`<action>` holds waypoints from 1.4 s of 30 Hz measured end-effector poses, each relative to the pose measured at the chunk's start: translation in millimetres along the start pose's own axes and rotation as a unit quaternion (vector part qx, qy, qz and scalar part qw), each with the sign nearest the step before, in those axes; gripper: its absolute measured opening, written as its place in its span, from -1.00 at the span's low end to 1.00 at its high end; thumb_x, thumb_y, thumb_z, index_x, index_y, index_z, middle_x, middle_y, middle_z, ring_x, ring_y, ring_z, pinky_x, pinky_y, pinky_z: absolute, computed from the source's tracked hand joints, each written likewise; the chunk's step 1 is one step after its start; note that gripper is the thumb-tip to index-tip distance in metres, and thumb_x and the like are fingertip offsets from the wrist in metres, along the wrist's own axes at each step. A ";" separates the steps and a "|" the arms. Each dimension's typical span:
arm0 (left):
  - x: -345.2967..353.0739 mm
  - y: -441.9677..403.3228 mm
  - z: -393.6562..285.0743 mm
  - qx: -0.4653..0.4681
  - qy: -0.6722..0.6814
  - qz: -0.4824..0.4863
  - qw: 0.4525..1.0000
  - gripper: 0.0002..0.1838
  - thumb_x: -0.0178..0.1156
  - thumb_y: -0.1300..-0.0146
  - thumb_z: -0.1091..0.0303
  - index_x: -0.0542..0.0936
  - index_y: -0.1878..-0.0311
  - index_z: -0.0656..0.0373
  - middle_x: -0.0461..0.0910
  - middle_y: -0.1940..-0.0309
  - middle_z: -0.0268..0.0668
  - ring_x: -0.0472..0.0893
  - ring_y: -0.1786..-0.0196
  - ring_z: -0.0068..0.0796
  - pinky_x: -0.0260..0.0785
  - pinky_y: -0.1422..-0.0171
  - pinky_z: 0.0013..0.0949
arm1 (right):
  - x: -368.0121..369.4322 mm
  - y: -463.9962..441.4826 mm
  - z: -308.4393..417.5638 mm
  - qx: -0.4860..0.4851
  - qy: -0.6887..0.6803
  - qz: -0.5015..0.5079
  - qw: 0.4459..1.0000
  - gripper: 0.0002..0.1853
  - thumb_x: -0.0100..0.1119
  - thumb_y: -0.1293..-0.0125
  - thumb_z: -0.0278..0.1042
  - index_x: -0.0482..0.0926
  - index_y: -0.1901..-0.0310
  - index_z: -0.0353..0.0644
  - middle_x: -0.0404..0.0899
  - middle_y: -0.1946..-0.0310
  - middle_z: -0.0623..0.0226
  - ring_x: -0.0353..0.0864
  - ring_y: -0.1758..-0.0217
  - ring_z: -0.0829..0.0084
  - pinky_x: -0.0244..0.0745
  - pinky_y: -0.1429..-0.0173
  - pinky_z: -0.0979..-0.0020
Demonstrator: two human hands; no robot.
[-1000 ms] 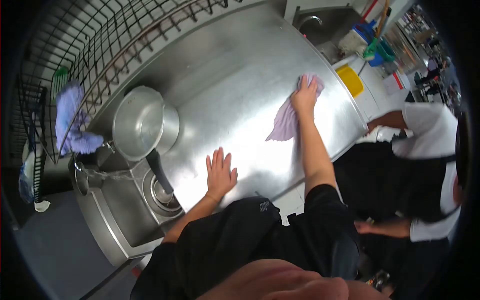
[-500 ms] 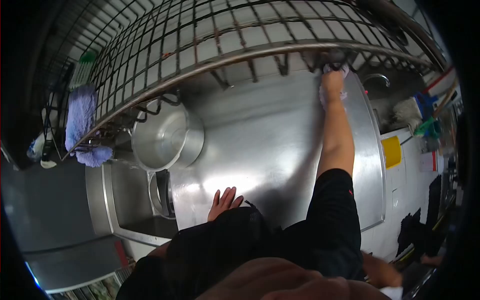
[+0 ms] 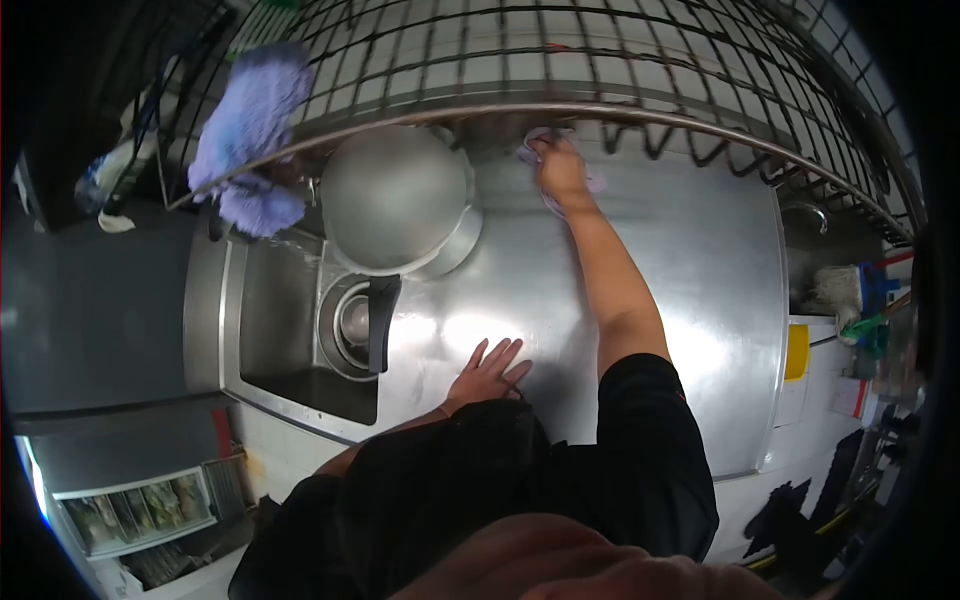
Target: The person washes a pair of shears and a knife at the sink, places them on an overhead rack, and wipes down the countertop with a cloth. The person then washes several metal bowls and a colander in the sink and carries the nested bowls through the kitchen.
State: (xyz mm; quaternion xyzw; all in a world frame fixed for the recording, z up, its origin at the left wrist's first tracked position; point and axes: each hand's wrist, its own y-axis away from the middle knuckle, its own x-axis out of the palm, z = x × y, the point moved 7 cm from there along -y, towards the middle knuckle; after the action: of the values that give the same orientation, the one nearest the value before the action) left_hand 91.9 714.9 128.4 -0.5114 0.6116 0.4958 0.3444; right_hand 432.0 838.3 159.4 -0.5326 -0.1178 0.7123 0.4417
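Observation:
My right hand (image 3: 562, 172) reaches to the back of the steel counter (image 3: 680, 300), its fingers closed on a pale purple cloth (image 3: 596, 181) pressed against the surface beneath the wire rack. Near the counter's front edge, my left hand (image 3: 487, 374) lies flat on the metal with its fingers spread, holding nothing. To the left stands a large metal pot (image 3: 400, 200) with a black handle (image 3: 382, 322) that points toward me and overhangs the sink edge.
A sink (image 3: 283, 325) with round metalware in it is at the left. The wire rack (image 3: 590, 110) runs low across the back, with a fluffy purple duster (image 3: 255, 125) hanging at its left. A second sink (image 3: 835, 245) and a yellow container (image 3: 796, 352) are at the right.
My right hand has moved the cloth from the counter's right side to the back middle, closer to the pot. My left hand stays flat near the front. The view has shifted, and the co-worker is out of sight.

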 end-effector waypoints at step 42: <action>-37.1 520.0 501.1 -0.409 0.039 -0.407 0.816 -0.46 0.07 -0.20 0.15 0.36 -0.16 0.30 0.28 -0.21 0.10 0.28 -0.25 0.06 0.08 -0.32 0.00 | 274.9 171.9 613.3 0.026 -0.355 0.300 0.885 -0.61 0.03 0.06 -0.60 0.63 0.16 -0.09 0.57 0.10 0.22 0.52 0.00 0.15 0.43 -0.09 0.33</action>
State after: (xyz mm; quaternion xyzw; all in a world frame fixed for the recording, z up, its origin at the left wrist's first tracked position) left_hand -445.1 1198.2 159.1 -0.8263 0.1019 0.4944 0.2498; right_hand -195.5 1131.3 118.0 -0.2420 -0.0827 0.9551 0.1493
